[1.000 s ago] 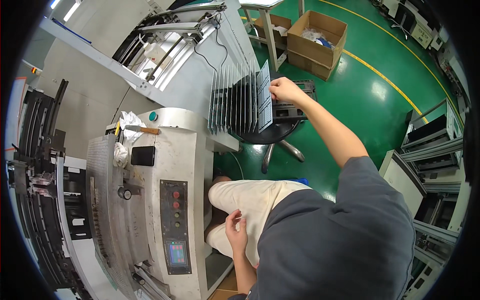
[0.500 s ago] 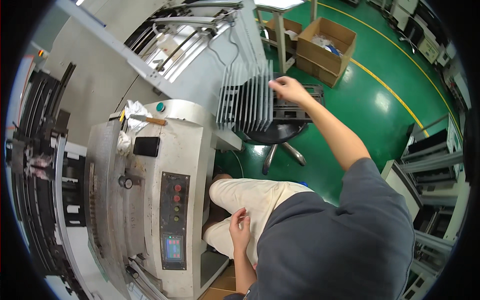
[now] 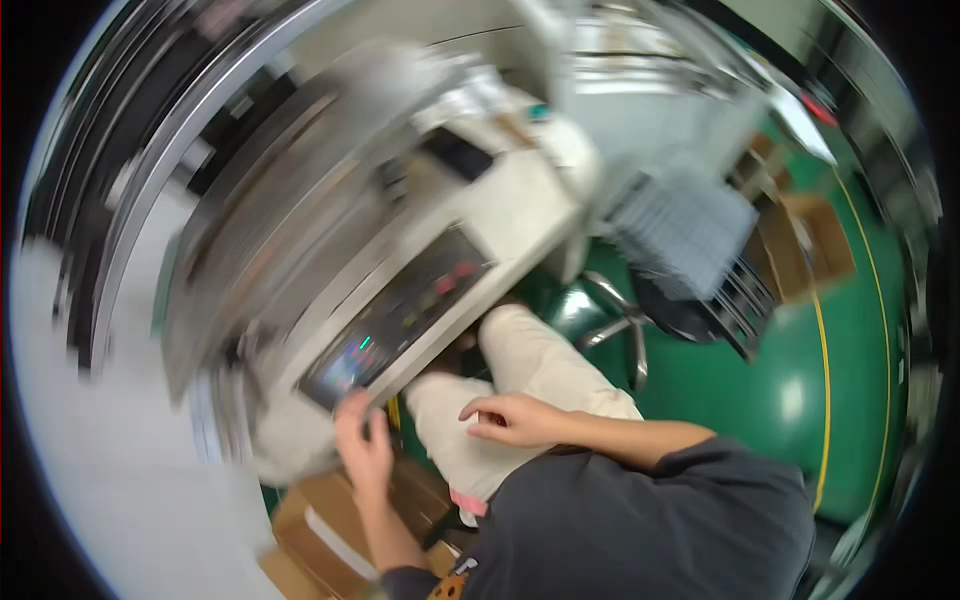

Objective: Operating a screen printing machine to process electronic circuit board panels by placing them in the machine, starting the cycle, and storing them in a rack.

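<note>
My left hand is at the lower end of the control panel, its fingertips near the small lit screen. Its fingers and thumb stand apart around nothing I can see; motion blurs them, and I cannot tell whether they touch the machine. Over my lap, my right hand is loosely curled, with a gap between thumb and forefinger and no object showing there. The panel, with its red buttons, is set in the top of a pale machine.
A rack of thin grey plates stands on a black stool at the right. Beyond it is an open cardboard box. A dark phone lies on the machine. Cardboard is by my left forearm. Much is blurred.
The view has swung left. My right hand has come back from the rack of plates to above my lap. My left hand has moved from my lap to the panel's screen end.
</note>
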`<state>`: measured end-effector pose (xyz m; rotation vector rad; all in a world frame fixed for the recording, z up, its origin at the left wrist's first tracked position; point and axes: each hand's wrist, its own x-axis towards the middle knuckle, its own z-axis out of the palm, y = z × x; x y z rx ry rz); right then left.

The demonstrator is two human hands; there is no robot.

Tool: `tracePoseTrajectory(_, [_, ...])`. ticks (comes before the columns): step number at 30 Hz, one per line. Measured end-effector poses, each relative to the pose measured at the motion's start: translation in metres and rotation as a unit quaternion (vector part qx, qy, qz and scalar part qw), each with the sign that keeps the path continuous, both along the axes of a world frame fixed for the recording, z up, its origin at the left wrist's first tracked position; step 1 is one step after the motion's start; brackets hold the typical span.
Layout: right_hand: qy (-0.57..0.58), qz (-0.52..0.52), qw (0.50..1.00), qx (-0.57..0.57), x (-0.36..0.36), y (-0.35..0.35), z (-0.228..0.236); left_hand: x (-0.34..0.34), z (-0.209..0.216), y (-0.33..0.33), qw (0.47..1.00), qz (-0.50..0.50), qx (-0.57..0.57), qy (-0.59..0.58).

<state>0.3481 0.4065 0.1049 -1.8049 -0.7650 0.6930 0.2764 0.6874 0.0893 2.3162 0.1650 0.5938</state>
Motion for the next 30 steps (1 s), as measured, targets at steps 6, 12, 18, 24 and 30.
tracePoseTrajectory(6, [0.027,0.222,0.975,-0.002,0.0,-0.134,0.038,-0.055,0.131,-0.036,0.896,0.345,0.273,-0.048])
tracePoseTrajectory(12, [0.031,0.235,0.971,-0.02,0.013,-0.163,0.026,-0.101,0.143,-0.023,0.88,0.389,0.273,0.004])
tracePoseTrajectory(18, [0.043,0.166,0.984,-0.049,0.036,-0.219,0.001,-0.088,0.168,-0.042,0.819,0.392,0.419,0.001])
tracePoseTrajectory(24, [0.05,0.155,0.985,-0.061,0.034,-0.212,0.006,-0.08,0.159,-0.036,0.83,0.369,0.417,-0.021])
tracePoseTrajectory(30, [-0.03,0.212,0.976,-0.038,0.037,-0.178,0.024,-0.097,0.164,-0.034,0.799,0.301,0.521,-0.019])
